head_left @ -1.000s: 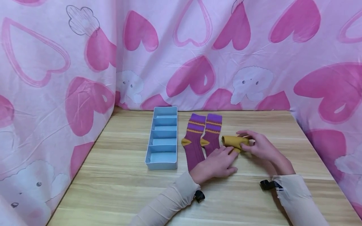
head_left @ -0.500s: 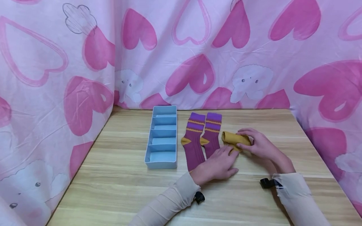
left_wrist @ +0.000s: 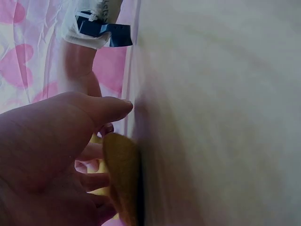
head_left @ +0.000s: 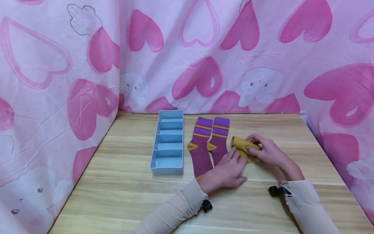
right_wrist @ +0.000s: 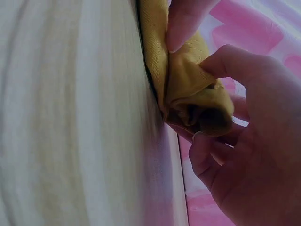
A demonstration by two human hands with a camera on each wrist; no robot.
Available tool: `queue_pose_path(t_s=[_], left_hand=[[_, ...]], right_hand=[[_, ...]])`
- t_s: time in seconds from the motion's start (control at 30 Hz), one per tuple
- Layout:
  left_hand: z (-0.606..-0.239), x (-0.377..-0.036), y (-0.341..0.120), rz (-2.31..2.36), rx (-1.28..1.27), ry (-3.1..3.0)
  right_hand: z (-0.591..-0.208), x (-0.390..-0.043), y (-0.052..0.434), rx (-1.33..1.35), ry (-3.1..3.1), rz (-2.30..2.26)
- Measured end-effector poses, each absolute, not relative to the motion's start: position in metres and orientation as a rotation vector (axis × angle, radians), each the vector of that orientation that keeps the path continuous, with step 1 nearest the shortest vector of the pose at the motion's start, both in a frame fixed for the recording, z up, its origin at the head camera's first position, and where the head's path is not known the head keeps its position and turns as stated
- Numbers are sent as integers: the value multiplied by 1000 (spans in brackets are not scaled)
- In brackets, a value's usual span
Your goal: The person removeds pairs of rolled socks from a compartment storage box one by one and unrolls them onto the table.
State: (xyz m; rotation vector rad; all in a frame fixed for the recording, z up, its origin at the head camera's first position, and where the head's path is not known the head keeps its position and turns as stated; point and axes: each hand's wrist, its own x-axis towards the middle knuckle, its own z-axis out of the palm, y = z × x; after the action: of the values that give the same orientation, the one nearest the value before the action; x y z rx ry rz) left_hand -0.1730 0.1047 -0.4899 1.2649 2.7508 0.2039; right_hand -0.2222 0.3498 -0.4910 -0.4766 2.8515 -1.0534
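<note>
A mustard-yellow sock (head_left: pixel 242 144), partly rolled up, lies on the wooden table right of a pair of purple striped socks. My right hand (head_left: pixel 267 151) grips the rolled part from the right, thumb in front and fingers behind; in the right wrist view the roll's end (right_wrist: pixel 207 117) shows between thumb and fingers. My left hand (head_left: pixel 225 170) reaches over the lower part of the purple socks, its extended fingertips pressing on the flat part of the yellow sock. The left wrist view shows those fingers against the yellow cloth (left_wrist: pixel 123 174), thumb held apart.
The left purple sock (head_left: pixel 200 156) and the right purple sock (head_left: pixel 219 143) lie flat side by side. Left of them stands a blue box (head_left: pixel 166 171) with several compartments. A pink heart-patterned curtain (head_left: pixel 198 78) hangs along the table's back and sides.
The rolled part of the yellow sock has turned and shifted slightly right in my right hand, and more flat cloth shows below it. My left fingers stay at the cloth.
</note>
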Motion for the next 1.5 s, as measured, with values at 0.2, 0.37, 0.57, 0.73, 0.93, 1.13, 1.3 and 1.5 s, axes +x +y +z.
queue_pose_path(t_s=[0.2, 0.37, 0.57, 0.73, 0.93, 1.13, 1.3, 1.5], left_hand=[[-490, -170, 106, 219, 1277, 2746], [-488, -168, 109, 187, 1256, 2747], [-488, -164, 110, 62, 1314, 2781], [-489, -165, 107, 72, 1320, 2771], [-489, -165, 107, 98, 1381, 2727], [-480, -162, 106, 75, 1386, 2726], [-476, -160, 108, 65, 1378, 2716], [-481, -158, 113, -1, 1350, 2715]], right_hand=[[-487, -220, 348, -409, 2853, -1036], [-486, -221, 346, -441, 2929, -1061], [-489, -225, 345, -647, 3076, -1095], [-488, -224, 345, -569, 2999, -993], [-493, -225, 345, -570, 2966, -948], [-494, -226, 343, -475, 3014, -994], [-493, -225, 345, -441, 3085, -979], [-491, -221, 348, -399, 3126, -905]])
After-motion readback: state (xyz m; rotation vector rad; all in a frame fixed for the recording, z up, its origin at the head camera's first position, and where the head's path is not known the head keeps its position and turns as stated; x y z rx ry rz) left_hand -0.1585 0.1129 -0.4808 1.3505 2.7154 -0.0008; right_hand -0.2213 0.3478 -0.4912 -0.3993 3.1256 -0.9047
